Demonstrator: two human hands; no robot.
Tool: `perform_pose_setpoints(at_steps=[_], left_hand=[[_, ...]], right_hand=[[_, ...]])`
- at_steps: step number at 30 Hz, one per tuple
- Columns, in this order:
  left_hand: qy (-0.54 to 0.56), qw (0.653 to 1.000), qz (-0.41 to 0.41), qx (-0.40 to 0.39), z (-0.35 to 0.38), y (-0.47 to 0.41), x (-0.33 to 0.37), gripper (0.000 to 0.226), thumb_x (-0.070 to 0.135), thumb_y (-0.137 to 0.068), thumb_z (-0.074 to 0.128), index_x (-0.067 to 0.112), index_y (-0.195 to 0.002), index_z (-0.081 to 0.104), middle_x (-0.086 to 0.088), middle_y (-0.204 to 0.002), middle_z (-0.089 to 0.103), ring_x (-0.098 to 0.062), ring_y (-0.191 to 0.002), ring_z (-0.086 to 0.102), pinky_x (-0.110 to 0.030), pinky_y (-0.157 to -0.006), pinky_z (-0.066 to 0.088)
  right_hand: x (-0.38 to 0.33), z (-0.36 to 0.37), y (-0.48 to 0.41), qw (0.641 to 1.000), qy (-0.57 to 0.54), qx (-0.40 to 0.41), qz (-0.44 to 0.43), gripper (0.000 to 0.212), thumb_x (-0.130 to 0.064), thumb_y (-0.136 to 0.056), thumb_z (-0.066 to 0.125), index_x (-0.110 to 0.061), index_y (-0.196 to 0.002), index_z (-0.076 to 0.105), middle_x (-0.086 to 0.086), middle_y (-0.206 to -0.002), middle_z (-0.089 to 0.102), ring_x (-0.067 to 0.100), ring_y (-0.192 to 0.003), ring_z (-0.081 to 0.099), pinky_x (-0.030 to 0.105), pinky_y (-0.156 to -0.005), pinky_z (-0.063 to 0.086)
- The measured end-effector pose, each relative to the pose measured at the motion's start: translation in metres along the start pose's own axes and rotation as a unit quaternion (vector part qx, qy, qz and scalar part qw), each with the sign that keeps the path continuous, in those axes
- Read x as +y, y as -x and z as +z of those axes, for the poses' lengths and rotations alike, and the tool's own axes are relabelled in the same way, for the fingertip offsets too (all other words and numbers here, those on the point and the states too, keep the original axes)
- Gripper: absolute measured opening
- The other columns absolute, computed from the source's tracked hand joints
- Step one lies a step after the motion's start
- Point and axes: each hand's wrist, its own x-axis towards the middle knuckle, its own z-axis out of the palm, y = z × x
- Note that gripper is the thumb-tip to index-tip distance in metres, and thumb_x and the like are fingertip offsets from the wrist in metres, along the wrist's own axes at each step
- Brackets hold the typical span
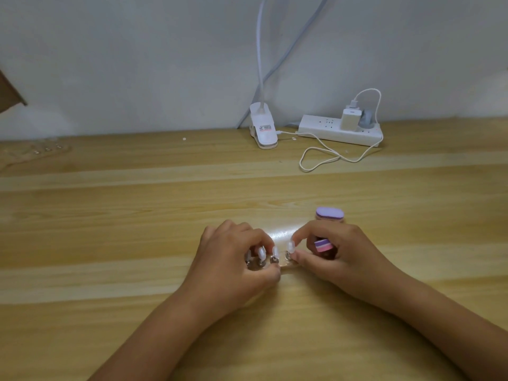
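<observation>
A clear nail display stand [255, 266] with several metal pegs lies on the wooden table [137, 215], each peg topped by a white false nail tip. My left hand [231, 251] grips the stand's left end, fingers curled over the pegs. The thumb and forefinger of my right hand [346, 254] pinch the rightmost nail tip [290, 246] on its peg. Its other fingers curl round a purple and pink buffer block [323, 245], whose far end [330, 214] sticks out beyond the knuckles.
A white clip lamp [264, 130] stands at the back by the wall. To its right lies a white power strip [341, 133] with a charger, and its cable [319, 158] loops onto the table. A brown board edge [8, 92] shows at far left.
</observation>
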Motion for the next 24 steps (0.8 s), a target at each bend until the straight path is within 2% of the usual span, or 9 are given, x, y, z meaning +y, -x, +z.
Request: perform_pose_setpoints(at_steps=[2,5,9,12,15,19,22,24], left_hand=[[0.004,1.000,0.000,0.002,0.000,0.000,0.001,0.025,0.060,-0.064,0.048,0.042,-0.078,0.059,0.018,-0.076,0.057,-0.001,-0.088,0.047,-0.012,-0.084,0.021],[0.009,1.000,0.003,0.005,-0.001,0.000,0.000,0.030,0.061,-0.064,0.046,0.041,-0.081,0.062,0.017,-0.078,0.058,-0.001,-0.088,0.047,-0.012,-0.086,0.022],[0.006,1.000,0.006,0.006,-0.001,0.001,-0.001,0.033,0.064,-0.064,0.045,0.043,-0.084,0.062,0.019,-0.080,0.057,0.001,-0.090,0.046,-0.013,-0.086,0.022],[-0.002,1.000,0.024,-0.006,-0.005,0.001,-0.006,0.037,0.069,-0.064,0.049,0.045,-0.088,0.062,0.022,-0.083,0.056,0.004,-0.092,0.045,-0.015,-0.086,0.022],[0.005,0.998,0.059,-0.034,-0.014,-0.001,-0.012,0.048,0.078,-0.062,0.056,0.047,-0.098,0.063,0.026,-0.093,0.057,0.004,-0.099,0.046,-0.019,-0.088,0.026],[0.080,0.993,0.072,0.051,-0.023,-0.001,-0.011,0.054,0.080,-0.073,0.050,0.043,-0.109,0.064,0.024,-0.102,0.061,0.001,-0.100,0.051,-0.029,-0.090,0.035],[0.091,0.984,0.102,0.112,-0.026,-0.003,-0.010,0.048,0.072,-0.086,0.040,0.037,-0.107,0.065,0.020,-0.097,0.062,-0.003,-0.090,0.054,-0.028,-0.083,0.038],[0.070,0.983,0.118,0.125,-0.021,-0.005,-0.009,0.037,0.061,-0.088,0.046,0.034,-0.102,0.067,0.020,-0.092,0.062,0.000,-0.085,0.053,-0.025,-0.080,0.038]], right_hand=[[0.000,0.000,-0.001,1.000,-0.002,-0.002,0.004,0.018,-0.010,-0.088,0.078,-0.026,-0.085,0.071,-0.025,-0.067,0.060,0.003,-0.060,0.052,0.010,-0.060,0.035],[0.000,0.001,-0.002,1.000,-0.002,-0.009,0.004,0.013,-0.013,-0.089,0.078,-0.025,-0.087,0.074,-0.015,-0.070,0.062,0.008,-0.065,0.052,0.014,-0.063,0.036],[-0.001,-0.001,0.000,1.000,-0.003,-0.016,0.007,0.009,-0.020,-0.088,0.079,-0.026,-0.093,0.073,-0.018,-0.068,0.060,0.007,-0.064,0.053,0.014,-0.061,0.036],[-0.004,-0.004,0.002,0.998,0.035,-0.049,0.017,0.022,-0.036,-0.083,0.082,-0.031,-0.102,0.071,-0.023,-0.079,0.061,0.003,-0.083,0.058,0.010,-0.070,0.039],[-0.007,-0.010,-0.001,0.995,0.069,-0.067,0.026,0.018,-0.041,-0.083,0.080,-0.037,-0.097,0.069,-0.020,-0.083,0.062,0.003,-0.091,0.055,0.011,-0.073,0.040],[-0.004,-0.040,0.012,0.989,0.079,-0.107,0.065,0.020,-0.049,-0.075,0.081,-0.038,-0.087,0.069,-0.016,-0.081,0.061,0.004,-0.089,0.055,0.013,-0.071,0.041],[0.004,-0.081,0.041,0.977,0.120,-0.131,0.120,0.040,-0.069,-0.065,0.072,-0.044,-0.096,0.067,-0.021,-0.089,0.064,0.004,-0.089,0.057,0.013,-0.069,0.042],[0.013,-0.114,0.066,0.965,0.130,-0.118,0.193,0.050,-0.082,-0.055,0.072,-0.048,-0.091,0.069,-0.021,-0.082,0.065,0.004,-0.079,0.060,0.015,-0.062,0.040]])
